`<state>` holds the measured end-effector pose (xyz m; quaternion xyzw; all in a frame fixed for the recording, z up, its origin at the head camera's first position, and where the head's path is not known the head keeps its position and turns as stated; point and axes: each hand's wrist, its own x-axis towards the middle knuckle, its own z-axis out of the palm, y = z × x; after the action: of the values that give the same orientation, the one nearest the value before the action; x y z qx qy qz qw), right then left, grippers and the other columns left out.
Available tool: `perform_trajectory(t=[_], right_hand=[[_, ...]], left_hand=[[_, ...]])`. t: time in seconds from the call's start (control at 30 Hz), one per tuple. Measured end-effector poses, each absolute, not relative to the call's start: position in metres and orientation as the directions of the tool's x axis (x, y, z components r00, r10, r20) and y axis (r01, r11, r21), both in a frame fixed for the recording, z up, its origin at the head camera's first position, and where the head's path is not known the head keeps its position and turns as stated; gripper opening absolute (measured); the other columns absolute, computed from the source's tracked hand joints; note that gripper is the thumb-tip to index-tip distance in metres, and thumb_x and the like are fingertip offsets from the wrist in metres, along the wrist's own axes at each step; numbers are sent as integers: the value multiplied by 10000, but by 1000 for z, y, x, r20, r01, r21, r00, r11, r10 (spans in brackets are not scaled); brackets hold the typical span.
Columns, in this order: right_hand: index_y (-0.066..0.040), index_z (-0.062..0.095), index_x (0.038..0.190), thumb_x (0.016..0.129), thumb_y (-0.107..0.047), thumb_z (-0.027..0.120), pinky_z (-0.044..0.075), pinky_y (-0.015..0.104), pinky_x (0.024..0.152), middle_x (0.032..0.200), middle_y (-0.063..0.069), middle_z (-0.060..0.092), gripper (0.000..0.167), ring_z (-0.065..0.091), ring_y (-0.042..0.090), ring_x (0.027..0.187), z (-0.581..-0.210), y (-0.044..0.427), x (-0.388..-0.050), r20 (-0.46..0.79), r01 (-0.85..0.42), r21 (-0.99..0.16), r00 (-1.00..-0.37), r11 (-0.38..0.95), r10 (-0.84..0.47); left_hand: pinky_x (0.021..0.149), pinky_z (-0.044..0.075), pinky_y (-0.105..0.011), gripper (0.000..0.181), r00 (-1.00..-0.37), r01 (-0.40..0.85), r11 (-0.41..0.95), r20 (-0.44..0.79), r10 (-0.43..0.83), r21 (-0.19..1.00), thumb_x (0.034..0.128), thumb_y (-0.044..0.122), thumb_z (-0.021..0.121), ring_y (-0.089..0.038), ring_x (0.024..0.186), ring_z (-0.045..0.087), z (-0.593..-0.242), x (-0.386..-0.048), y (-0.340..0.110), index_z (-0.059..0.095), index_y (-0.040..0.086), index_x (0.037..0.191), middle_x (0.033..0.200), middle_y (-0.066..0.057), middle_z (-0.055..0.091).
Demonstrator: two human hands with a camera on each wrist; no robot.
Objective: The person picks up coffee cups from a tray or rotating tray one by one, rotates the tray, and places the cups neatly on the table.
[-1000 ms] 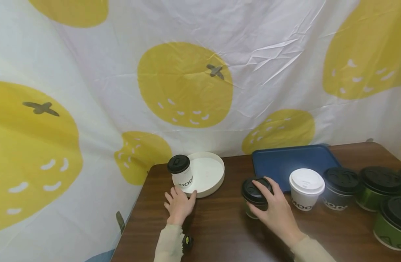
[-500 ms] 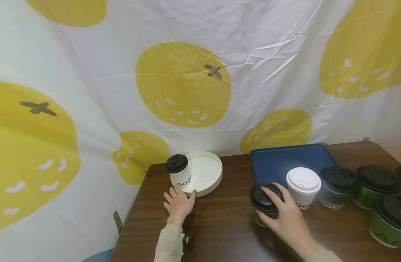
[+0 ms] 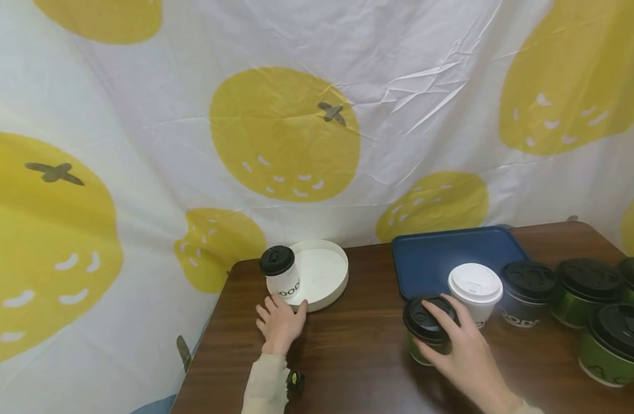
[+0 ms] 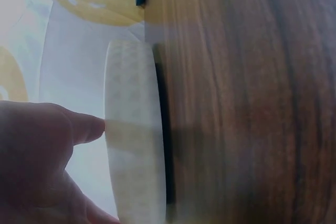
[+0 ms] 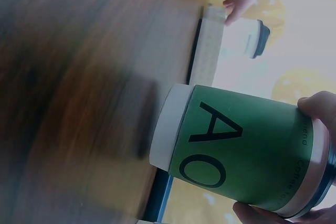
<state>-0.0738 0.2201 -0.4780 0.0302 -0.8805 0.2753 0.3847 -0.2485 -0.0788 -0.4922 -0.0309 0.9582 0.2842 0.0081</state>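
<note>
My right hand (image 3: 464, 351) grips a green paper cup (image 5: 239, 145) by its upper rim and black lid (image 3: 425, 316), thumb on one side and fingers on the other. In the right wrist view the cup leans slightly, and its base looks raised off the table. My left hand (image 3: 282, 325) has its fingers spread at the near left edge of a round white tray (image 3: 334, 290). In the left wrist view the thumb (image 4: 89, 128) meets the tray's rim. A white cup with a black lid (image 3: 284, 282) stands in the tray's left part, just beyond those fingers.
A blue rectangular tray (image 3: 425, 259) lies at the back of the wooden table (image 3: 348, 368). Right of my right hand stand a white-lidded cup (image 3: 477, 287), a dark cup (image 3: 526, 293) and several green cups, one nearer the front (image 3: 614, 345). A patterned cloth (image 3: 368, 190) hangs behind.
My right hand has carried the green cup rightward and closer to me, toward the white-lidded cup's near side. The left hand has stayed at the round tray. The head view has shifted slightly.
</note>
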Motion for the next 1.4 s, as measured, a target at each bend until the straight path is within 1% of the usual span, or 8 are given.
perform_trajectory(t=[0.27, 0.5, 0.8, 0.87, 0.97, 1.1, 1.23, 1.4], right_hand=[[-169, 673, 1340, 607, -144, 970, 566, 642, 816, 1353, 253, 571, 792, 652, 472, 1117, -475, 225, -65, 683, -249, -488, -705, 837, 189], [-193, 674, 1356, 589, -148, 979, 539, 571, 826, 1370, 224, 580, 827, 637, 393, 1158, -476, 233, -56, 679, -206, -484, -701, 850, 217], [-158, 676, 1341, 569, -122, 978, 539, 670, 802, 1374, 279, 553, 830, 614, 478, 1154, -475, 249, -45, 677, -176, -486, -696, 856, 241], [-162, 682, 1336, 553, -118, 976, 536, 595, 816, 1376, 271, 556, 837, 609, 465, 1162, -474, 253, -44, 687, -168, -477, -683, 862, 247], [-172, 690, 1332, 548, -121, 968, 487, 363, 907, 1385, 257, 561, 833, 603, 440, 1172, -475, 261, -42, 708, -173, -467, -660, 867, 250], [-175, 694, 1329, 555, -130, 958, 384, 235, 914, 1379, 250, 565, 819, 599, 427, 1163, -476, 270, -39, 722, -174, -458, -645, 872, 250], [-154, 691, 1328, 545, -99, 941, 441, 361, 877, 1377, 278, 555, 824, 589, 450, 1154, -476, 279, -35, 715, -146, -463, -645, 874, 271], [-128, 679, 1331, 547, -82, 925, 485, 646, 768, 1374, 316, 534, 822, 575, 483, 1135, -475, 289, -29, 692, -105, -476, -657, 873, 299]], left_hand=[[1176, 174, -777, 903, -998, -55, 849, -13, -57, 526, 1010, 455, 573, -627, 1520, 123, -493, -247, -76, 203, -160, 1559, 1616, -378, 212], [1168, 187, -777, 884, -998, -53, 847, -9, -56, 529, 1012, 448, 574, -627, 1512, 130, -489, -247, -75, 224, -166, 1542, 1592, -386, 227], [1171, 195, -778, 900, -998, -58, 849, -10, -62, 525, 1011, 444, 577, -621, 1520, 144, -494, -249, -74, 194, -166, 1551, 1606, -378, 229], [1171, 196, -776, 897, -998, -56, 849, -4, -63, 526, 1008, 445, 581, -616, 1522, 148, -493, -248, -72, 207, -168, 1543, 1601, -378, 234], [1172, 195, -774, 881, -998, -52, 849, 0, -61, 526, 1007, 448, 579, -604, 1525, 148, -490, -248, -70, 227, -166, 1532, 1593, -374, 239], [1169, 202, -769, 870, -998, -54, 847, 1, -64, 529, 1006, 443, 579, -590, 1524, 156, -487, -247, -69, 235, -167, 1522, 1581, -373, 245], [1168, 204, -766, 869, -998, -57, 844, 4, -69, 534, 1002, 440, 580, -584, 1521, 163, -487, -247, -68, 236, -171, 1516, 1573, -372, 253], [1150, 226, -773, 852, -997, -57, 851, 9, -72, 522, 995, 431, 597, -593, 1508, 191, -490, -246, -68, 273, -179, 1493, 1552, -382, 287]])
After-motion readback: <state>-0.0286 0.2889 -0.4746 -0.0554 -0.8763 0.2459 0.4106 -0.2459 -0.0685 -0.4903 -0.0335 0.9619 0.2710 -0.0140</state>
